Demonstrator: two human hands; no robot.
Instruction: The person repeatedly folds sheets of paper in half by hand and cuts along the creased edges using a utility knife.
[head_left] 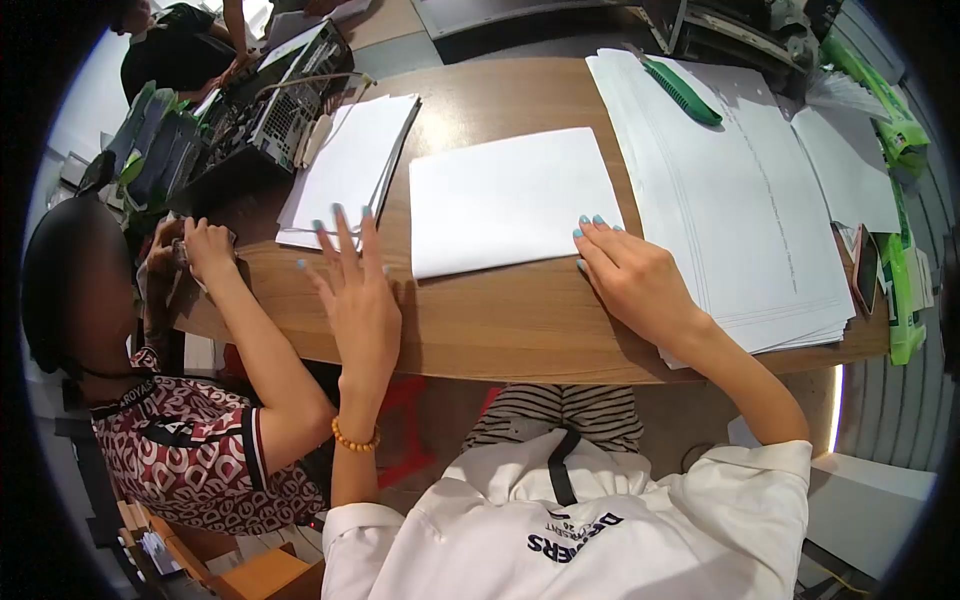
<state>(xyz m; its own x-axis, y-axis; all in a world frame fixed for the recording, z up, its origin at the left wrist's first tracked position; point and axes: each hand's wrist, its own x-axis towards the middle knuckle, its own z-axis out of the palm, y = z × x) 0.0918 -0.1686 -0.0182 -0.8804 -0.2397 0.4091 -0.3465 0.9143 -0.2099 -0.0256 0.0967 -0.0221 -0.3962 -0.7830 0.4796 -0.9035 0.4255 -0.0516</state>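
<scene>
A folded white sheet (pixel 510 200) lies on the wooden table in front of me. My right hand (pixel 625 270) rests at its lower right corner, fingers laid flat close together, holding nothing. My left hand (pixel 355 300) is raised left of the sheet with its fingers spread, near the lower edge of a stack of white papers (pixel 350 170). Nothing is in it. On the right lies a pile of large white sheets (pixel 710 200), with a green cutter (pixel 682 92) on top.
An opened computer case (pixel 270 120) stands at the table's back left. A person (pixel 190 430) sits on my left, hands near the table edge. Another person (pixel 180 50) is further back. A phone (pixel 865 268) and green packaging (pixel 903 290) are at the right edge.
</scene>
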